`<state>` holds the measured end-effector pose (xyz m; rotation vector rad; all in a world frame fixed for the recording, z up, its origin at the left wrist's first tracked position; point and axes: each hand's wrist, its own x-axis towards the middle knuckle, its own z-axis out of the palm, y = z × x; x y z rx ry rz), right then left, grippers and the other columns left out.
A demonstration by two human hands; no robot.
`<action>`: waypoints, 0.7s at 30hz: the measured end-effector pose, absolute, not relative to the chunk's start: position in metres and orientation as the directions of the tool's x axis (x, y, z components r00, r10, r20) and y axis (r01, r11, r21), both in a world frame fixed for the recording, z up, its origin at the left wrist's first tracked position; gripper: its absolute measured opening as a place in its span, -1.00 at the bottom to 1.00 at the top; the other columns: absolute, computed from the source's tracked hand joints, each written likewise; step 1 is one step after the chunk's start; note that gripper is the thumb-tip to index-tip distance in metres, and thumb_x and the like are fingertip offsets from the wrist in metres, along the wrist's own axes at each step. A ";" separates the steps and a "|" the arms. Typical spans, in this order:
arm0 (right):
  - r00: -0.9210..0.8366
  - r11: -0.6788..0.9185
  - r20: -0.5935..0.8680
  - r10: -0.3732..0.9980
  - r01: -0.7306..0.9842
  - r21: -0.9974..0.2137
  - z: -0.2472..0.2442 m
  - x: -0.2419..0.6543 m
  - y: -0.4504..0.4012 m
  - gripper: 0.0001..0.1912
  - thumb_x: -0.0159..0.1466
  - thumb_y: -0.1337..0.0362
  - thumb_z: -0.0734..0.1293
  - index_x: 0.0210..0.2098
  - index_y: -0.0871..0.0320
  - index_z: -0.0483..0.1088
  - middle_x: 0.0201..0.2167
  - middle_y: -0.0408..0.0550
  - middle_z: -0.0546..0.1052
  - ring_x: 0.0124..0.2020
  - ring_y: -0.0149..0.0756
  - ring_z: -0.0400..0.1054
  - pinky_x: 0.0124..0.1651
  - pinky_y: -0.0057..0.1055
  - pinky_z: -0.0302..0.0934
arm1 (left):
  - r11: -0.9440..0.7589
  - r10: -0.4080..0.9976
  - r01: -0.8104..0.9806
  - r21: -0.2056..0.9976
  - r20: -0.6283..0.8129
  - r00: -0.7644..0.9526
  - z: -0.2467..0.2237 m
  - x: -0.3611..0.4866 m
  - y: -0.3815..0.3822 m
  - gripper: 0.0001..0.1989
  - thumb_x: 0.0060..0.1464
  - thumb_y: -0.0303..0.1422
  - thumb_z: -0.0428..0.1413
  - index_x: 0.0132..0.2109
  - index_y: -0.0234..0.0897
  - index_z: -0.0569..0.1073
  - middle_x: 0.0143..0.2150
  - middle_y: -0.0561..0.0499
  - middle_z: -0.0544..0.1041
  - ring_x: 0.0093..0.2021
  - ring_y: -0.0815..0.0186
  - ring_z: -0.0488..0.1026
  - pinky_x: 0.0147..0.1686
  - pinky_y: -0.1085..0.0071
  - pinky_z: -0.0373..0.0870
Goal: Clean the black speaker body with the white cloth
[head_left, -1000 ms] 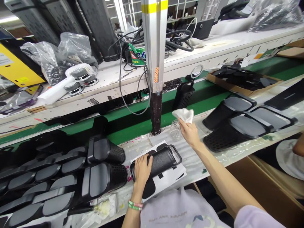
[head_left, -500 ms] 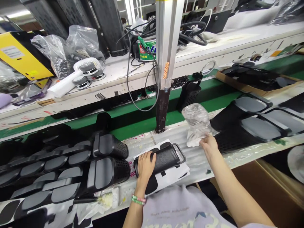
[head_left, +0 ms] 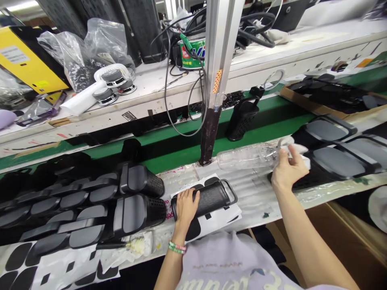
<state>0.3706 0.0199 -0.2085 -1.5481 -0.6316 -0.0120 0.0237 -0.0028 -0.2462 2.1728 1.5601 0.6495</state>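
My left hand lies over one end of a black speaker casing, fingers curled round it. The casing rests on its side, with its loop handle pointing right, on white sheets bearing black rounded pads. My right hand, fingers pinched together, holds a crumpled white cloth. A clear plastic bottle lies on its side on the bench just left of that hand. The cloth and fingers hide the bottle's right end, so whether they touch it cannot be told.
Several black casings with grey faces crowd the left; more stand at the right. A metal post rises behind the bench. The shelf carries speaker drivers, cables and a green can. A brush lies front left.
The bottle, tilted upright beside my right hand before, now lies on its side. My right hand has moved right and up, with the white cloth now showing. My left hand stays on the casing.
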 end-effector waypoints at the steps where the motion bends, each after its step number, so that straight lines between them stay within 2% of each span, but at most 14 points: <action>1: 0.832 0.015 0.428 0.352 0.453 -0.892 -0.206 0.366 0.018 -0.42 0.27 0.00 0.28 0.13 0.29 0.36 -0.08 0.14 0.50 -0.09 -0.02 0.36 0.06 -0.07 0.18 | -0.313 0.949 0.769 0.558 0.146 0.280 -0.245 0.024 -0.003 -0.70 0.26 -0.18 -0.07 -0.08 -0.15 0.50 -0.10 -0.12 0.60 -0.06 0.00 0.51 0.02 0.05 0.36; 3: 0.773 -0.044 0.499 0.391 0.557 -0.829 -0.206 0.355 0.017 -0.47 0.21 0.01 0.33 0.01 0.28 0.48 -0.16 0.15 0.54 -0.16 -0.02 0.40 0.06 -0.04 0.18 | -0.313 0.949 0.776 0.548 0.139 0.284 -0.246 0.024 -0.003 -0.70 0.26 -0.19 -0.07 -0.08 -0.16 0.50 -0.10 -0.12 0.60 -0.06 0.00 0.52 0.02 0.04 0.35; 5: 0.691 -0.065 0.525 0.498 0.633 -0.771 -0.207 0.344 0.019 -0.55 0.16 0.04 0.36 -0.12 0.26 0.57 -0.37 0.10 0.57 -0.34 -0.08 0.43 -0.03 -0.06 0.25 | -0.303 0.952 0.794 0.528 0.125 0.280 -0.248 0.025 -0.002 -0.67 0.27 -0.20 -0.09 -0.08 -0.23 0.50 -0.11 -0.17 0.60 -0.06 0.00 0.52 0.02 0.01 0.34; 7: 0.610 -0.058 0.526 0.592 0.684 -0.728 -0.206 0.334 0.022 -0.60 0.15 0.07 0.36 -0.16 0.23 0.59 -0.52 0.04 0.55 -0.47 -0.15 0.41 -0.11 -0.11 0.30 | -0.303 0.951 0.809 0.504 0.110 0.288 -0.250 0.025 -0.002 -0.64 0.28 -0.20 -0.11 -0.06 -0.29 0.49 -0.11 -0.20 0.59 -0.05 0.01 0.51 0.03 0.00 0.34; 8: 0.578 -0.047 0.529 0.621 0.701 -0.711 -0.202 0.329 0.022 -0.60 0.17 0.08 0.34 -0.14 0.22 0.58 -0.51 0.03 0.55 -0.46 -0.17 0.42 -0.10 -0.14 0.31 | -0.312 0.948 0.811 0.494 0.103 0.302 -0.251 0.025 -0.002 -0.63 0.28 -0.20 -0.10 -0.02 -0.31 0.48 -0.08 -0.20 0.58 -0.02 0.02 0.50 0.05 0.01 0.33; 10: 0.546 -0.023 0.550 0.631 0.723 -0.691 -0.194 0.321 0.018 -0.58 0.25 0.08 0.28 -0.06 0.22 0.54 -0.33 0.09 0.60 -0.33 -0.16 0.47 -0.02 -0.17 0.29 | -0.343 0.935 0.809 0.476 0.094 0.342 -0.251 0.026 -0.005 -0.56 0.22 -0.13 -0.03 0.09 -0.33 0.42 0.05 -0.23 0.53 0.08 0.00 0.44 0.12 0.00 0.28; 12: 0.530 -0.014 0.579 0.619 0.745 -0.667 -0.188 0.309 0.003 -0.58 0.31 0.10 0.23 0.01 0.22 0.50 -0.20 0.12 0.59 -0.24 -0.14 0.48 0.04 -0.17 0.27 | -0.386 0.916 0.800 0.460 0.086 0.392 -0.251 0.028 -0.010 -0.29 0.05 0.02 0.13 0.21 -0.36 0.31 0.21 -0.29 0.39 0.22 -0.07 0.31 0.21 -0.07 0.17; 14: 0.433 0.014 0.554 0.711 0.779 -0.627 -0.192 0.291 -0.019 -0.59 0.33 0.16 0.20 0.06 0.19 0.47 -0.27 0.10 0.60 -0.35 -0.16 0.47 -0.01 -0.15 0.30 | -0.425 0.895 0.788 0.445 0.079 0.439 -0.252 0.032 -0.015 0.03 -0.21 0.12 0.26 0.30 -0.36 0.18 0.32 -0.36 0.22 0.31 -0.14 0.16 0.28 -0.16 0.00; 16: 0.196 0.108 0.420 0.886 0.795 -0.597 -0.209 0.264 -0.041 -0.60 0.33 0.25 0.18 0.10 0.12 0.44 -0.45 0.01 0.59 -0.52 -0.20 0.42 -0.13 -0.14 0.36 | -0.444 0.884 0.784 0.434 0.071 0.461 -0.255 0.037 -0.018 0.17 -0.33 0.11 0.31 0.34 -0.36 0.09 0.34 -0.39 0.16 0.33 -0.17 0.11 0.29 -0.21 -0.10; 19: -0.020 0.211 0.308 0.951 0.770 -0.603 -0.244 0.220 -0.058 -0.56 0.25 0.37 0.17 0.04 -0.06 0.48 -0.38 -0.06 0.61 -0.40 -0.12 0.47 -0.17 -0.17 0.40 | -0.437 0.886 0.789 0.432 0.058 0.460 -0.258 0.043 -0.019 0.05 -0.22 0.01 0.30 0.33 -0.38 0.12 0.26 -0.41 0.29 0.26 -0.16 0.22 0.26 -0.19 0.00; 21: -0.083 0.240 0.282 0.956 0.774 -0.585 -0.262 0.199 -0.056 -0.53 0.19 0.46 0.14 -0.06 0.00 0.54 -0.32 -0.01 0.62 -0.28 -0.06 0.49 -0.08 -0.10 0.38 | -0.434 0.887 0.782 0.447 0.059 0.458 -0.259 0.045 -0.018 -0.05 -0.17 -0.03 0.27 0.31 -0.37 0.18 0.21 -0.38 0.35 0.21 -0.14 0.28 0.24 -0.13 0.08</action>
